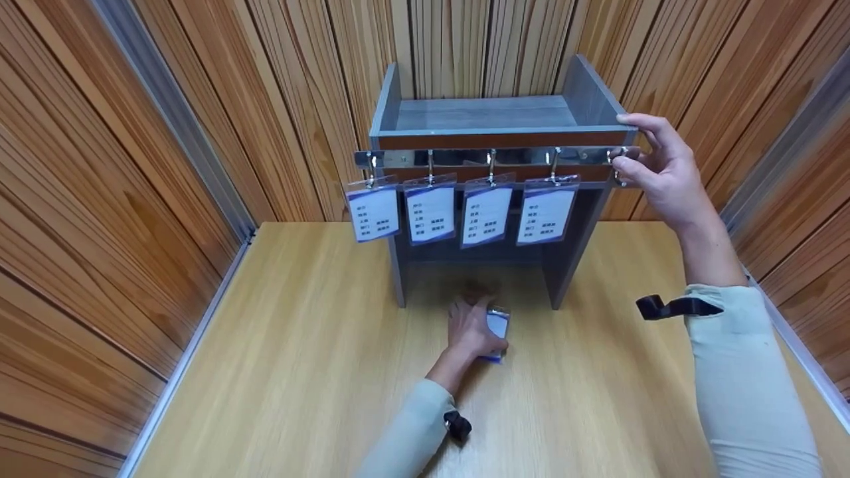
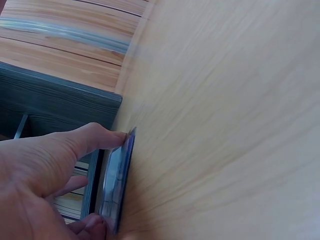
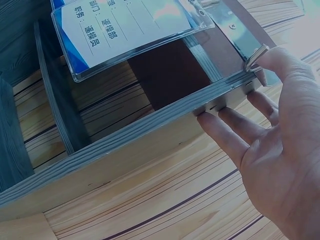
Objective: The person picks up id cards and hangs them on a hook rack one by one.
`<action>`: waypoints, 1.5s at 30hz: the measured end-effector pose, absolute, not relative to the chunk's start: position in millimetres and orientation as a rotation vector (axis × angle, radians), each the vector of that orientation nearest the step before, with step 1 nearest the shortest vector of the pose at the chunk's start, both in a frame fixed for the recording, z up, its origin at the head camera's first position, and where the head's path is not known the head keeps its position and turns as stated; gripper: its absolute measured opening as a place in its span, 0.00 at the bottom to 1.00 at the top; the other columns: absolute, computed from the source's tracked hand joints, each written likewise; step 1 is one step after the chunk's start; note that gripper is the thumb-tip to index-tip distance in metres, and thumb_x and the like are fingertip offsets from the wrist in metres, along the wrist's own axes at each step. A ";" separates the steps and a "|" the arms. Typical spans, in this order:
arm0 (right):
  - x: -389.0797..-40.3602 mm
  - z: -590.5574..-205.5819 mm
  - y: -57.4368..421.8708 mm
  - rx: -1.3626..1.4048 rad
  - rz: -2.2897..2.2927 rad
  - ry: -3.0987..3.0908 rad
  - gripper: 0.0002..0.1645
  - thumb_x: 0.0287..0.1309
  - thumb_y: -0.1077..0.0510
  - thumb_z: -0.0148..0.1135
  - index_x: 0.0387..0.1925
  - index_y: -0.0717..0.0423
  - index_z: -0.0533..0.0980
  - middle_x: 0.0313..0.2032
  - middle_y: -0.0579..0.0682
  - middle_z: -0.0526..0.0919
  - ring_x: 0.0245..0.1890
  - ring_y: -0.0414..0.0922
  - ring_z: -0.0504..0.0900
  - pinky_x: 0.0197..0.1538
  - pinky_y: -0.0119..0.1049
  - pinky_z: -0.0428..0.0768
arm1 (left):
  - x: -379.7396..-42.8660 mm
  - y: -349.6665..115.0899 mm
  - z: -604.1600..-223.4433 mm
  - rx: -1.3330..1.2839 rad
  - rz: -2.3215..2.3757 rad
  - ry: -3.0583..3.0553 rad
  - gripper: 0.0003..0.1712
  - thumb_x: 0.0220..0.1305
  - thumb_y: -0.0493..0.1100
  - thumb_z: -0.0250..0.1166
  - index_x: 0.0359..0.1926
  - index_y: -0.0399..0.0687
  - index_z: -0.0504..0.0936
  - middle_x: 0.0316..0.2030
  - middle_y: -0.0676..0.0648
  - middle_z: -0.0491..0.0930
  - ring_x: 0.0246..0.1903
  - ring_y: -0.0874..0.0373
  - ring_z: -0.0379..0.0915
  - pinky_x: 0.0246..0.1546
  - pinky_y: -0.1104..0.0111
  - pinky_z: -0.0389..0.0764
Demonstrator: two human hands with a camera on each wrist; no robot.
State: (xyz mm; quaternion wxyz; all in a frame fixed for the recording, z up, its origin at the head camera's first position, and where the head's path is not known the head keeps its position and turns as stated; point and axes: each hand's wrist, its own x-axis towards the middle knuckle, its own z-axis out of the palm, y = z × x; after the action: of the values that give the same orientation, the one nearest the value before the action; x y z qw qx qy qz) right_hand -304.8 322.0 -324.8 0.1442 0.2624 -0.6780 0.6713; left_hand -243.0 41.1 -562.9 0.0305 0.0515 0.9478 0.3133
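Observation:
On the table, in front of the grey shelf (image 1: 588, 245), lies a badge holder (image 1: 498, 324) with a white and blue card. My left hand (image 1: 470, 332) spans it, thumb on one edge and fingertips on the opposite edge, as the left wrist view of the badge holder (image 2: 116, 185) shows. My right hand (image 1: 674, 169) grips the shelf's right front corner. Its thumb presses the end hook (image 3: 256, 57) of the metal rail (image 1: 458, 157), and other fingers lie against the side panel's outer face. Several badge holders (image 1: 373, 212) hang from the rail's other hooks.
The shelf stands on the wooden table (image 1: 299, 372) near the back wall. Wood-panelled walls (image 1: 113, 166) close in the left, back and right. A black strap (image 1: 677, 307) sticks out from the right sleeve, and another black strap (image 1: 457, 425) sits at the left cuff.

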 end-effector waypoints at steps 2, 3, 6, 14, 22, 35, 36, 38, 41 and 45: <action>-303.8 -323.9 321.5 0.743 1.932 -1.968 0.31 0.77 0.71 0.60 0.77 0.57 0.73 0.66 0.53 0.80 0.58 0.49 0.87 0.55 0.31 0.92 | -245.8 39.9 -564.8 0.169 0.972 2.893 0.55 0.47 0.48 0.91 0.77 0.57 0.79 0.70 0.33 0.75 0.70 0.37 0.70 0.76 0.44 0.77; -303.2 -323.5 321.4 0.738 1.932 -1.971 0.31 0.77 0.71 0.60 0.77 0.57 0.73 0.66 0.53 0.80 0.57 0.48 0.87 0.55 0.31 0.92 | -247.8 39.3 -567.8 0.169 0.980 2.881 0.55 0.46 0.48 0.91 0.78 0.58 0.79 0.71 0.33 0.75 0.71 0.37 0.69 0.78 0.43 0.76; -301.4 -322.0 320.9 0.724 1.933 -1.980 0.31 0.77 0.70 0.61 0.77 0.55 0.74 0.65 0.53 0.80 0.57 0.48 0.88 0.55 0.31 0.92 | -256.5 37.7 -583.2 0.179 1.044 2.854 0.56 0.44 0.47 0.92 0.77 0.58 0.79 0.70 0.32 0.76 0.71 0.36 0.69 0.77 0.42 0.77; -302.6 -322.9 319.5 0.690 1.924 -1.993 0.32 0.77 0.70 0.61 0.77 0.54 0.74 0.67 0.53 0.79 0.57 0.48 0.89 0.55 0.31 0.92 | -265.7 33.2 -606.9 0.242 1.080 2.891 0.57 0.40 0.49 0.94 0.75 0.57 0.81 0.68 0.33 0.79 0.69 0.35 0.72 0.71 0.42 0.80; -303.8 -327.1 320.2 0.758 1.966 -1.955 0.33 0.76 0.72 0.60 0.77 0.54 0.73 0.68 0.53 0.79 0.55 0.46 0.89 0.54 0.32 0.92 | -264.9 31.0 -612.8 0.263 0.964 2.946 0.54 0.37 0.51 0.93 0.71 0.59 0.84 0.57 0.43 0.89 0.58 0.43 0.78 0.60 0.51 0.81; -303.4 -323.5 320.4 0.708 1.959 -1.988 0.31 0.77 0.71 0.61 0.76 0.55 0.73 0.68 0.54 0.79 0.54 0.47 0.89 0.54 0.32 0.92 | -244.3 22.9 -574.5 0.280 1.294 2.726 0.58 0.46 0.35 0.89 0.79 0.57 0.74 0.73 0.31 0.66 0.67 0.37 0.74 0.68 0.42 0.86; -303.4 -323.3 320.7 0.701 1.958 -1.990 0.31 0.77 0.71 0.61 0.76 0.55 0.73 0.69 0.55 0.79 0.54 0.47 0.90 0.54 0.32 0.92 | -243.9 22.6 -573.2 0.276 1.306 2.712 0.58 0.46 0.34 0.89 0.79 0.56 0.74 0.74 0.31 0.65 0.68 0.36 0.74 0.69 0.42 0.86; -303.3 -323.2 321.5 0.694 1.961 -1.989 0.31 0.77 0.71 0.61 0.76 0.55 0.73 0.69 0.54 0.79 0.54 0.46 0.90 0.54 0.32 0.92 | -245.5 22.7 -576.0 0.260 1.300 2.707 0.58 0.47 0.35 0.89 0.79 0.56 0.74 0.74 0.31 0.67 0.68 0.38 0.74 0.70 0.43 0.85; -303.3 -323.3 322.8 0.714 1.972 -1.970 0.31 0.77 0.72 0.60 0.76 0.55 0.73 0.69 0.54 0.79 0.54 0.46 0.90 0.54 0.33 0.93 | -251.3 23.2 -585.5 0.245 1.243 2.735 0.55 0.47 0.38 0.90 0.77 0.57 0.75 0.70 0.36 0.75 0.65 0.43 0.76 0.68 0.50 0.86; -304.0 -323.2 323.6 0.756 1.982 -1.946 0.31 0.77 0.73 0.60 0.76 0.55 0.73 0.68 0.54 0.79 0.54 0.46 0.90 0.54 0.33 0.93 | -258.6 22.7 -595.2 0.243 1.215 2.761 0.51 0.49 0.40 0.89 0.75 0.56 0.77 0.65 0.42 0.82 0.61 0.47 0.78 0.64 0.54 0.87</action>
State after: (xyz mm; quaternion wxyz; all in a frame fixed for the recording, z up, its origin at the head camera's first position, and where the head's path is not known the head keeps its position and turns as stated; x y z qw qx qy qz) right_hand -304.0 323.6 -323.2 0.1310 0.2602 -0.6702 0.6826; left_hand -258.6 22.7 -595.2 0.0577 0.0801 0.9108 0.4009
